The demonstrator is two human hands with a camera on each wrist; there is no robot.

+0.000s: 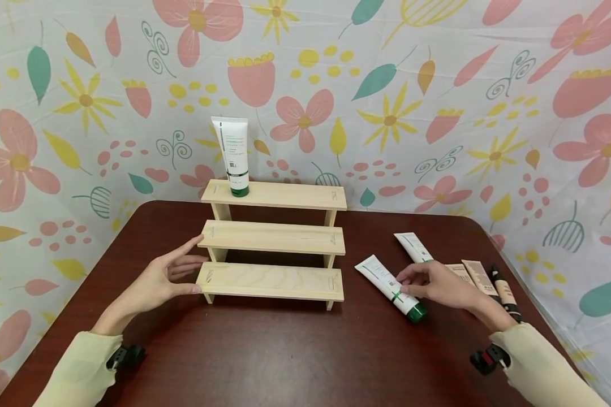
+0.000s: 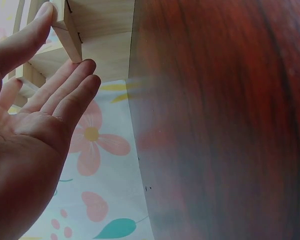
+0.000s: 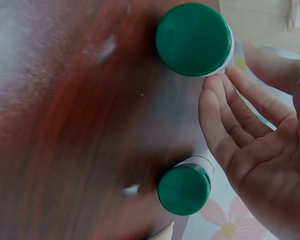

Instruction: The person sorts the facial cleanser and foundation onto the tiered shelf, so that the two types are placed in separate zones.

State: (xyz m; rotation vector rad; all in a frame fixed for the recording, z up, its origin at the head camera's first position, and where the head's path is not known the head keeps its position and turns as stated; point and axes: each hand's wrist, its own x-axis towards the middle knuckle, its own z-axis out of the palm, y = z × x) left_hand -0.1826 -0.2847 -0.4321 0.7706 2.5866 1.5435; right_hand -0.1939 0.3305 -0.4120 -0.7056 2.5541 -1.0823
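Observation:
A three-tier wooden stand (image 1: 275,236) sits on the table. My left hand (image 1: 155,281) is at its left end, fingers fairly straight. Its thumb touches the lowest shelf's front corner, and its index finger reaches the middle shelf. The left wrist view shows the shelf's end (image 2: 66,35) between thumb and fingers. My right hand (image 1: 440,285) pinches a white tube with a green cap (image 1: 384,282) low on its body, just above the cap. In the right wrist view, the fingertips beside that cap (image 3: 194,40) are partly hidden by it.
One white green-capped tube (image 1: 232,150) stands upright on the top shelf's left side. Another white tube (image 1: 413,246) lies behind my right hand. Two beige tubes, one in front (image 1: 478,276), and a black-and-beige tube (image 1: 504,288) lie at the right. A floral cloth (image 1: 305,73) hangs behind the table.

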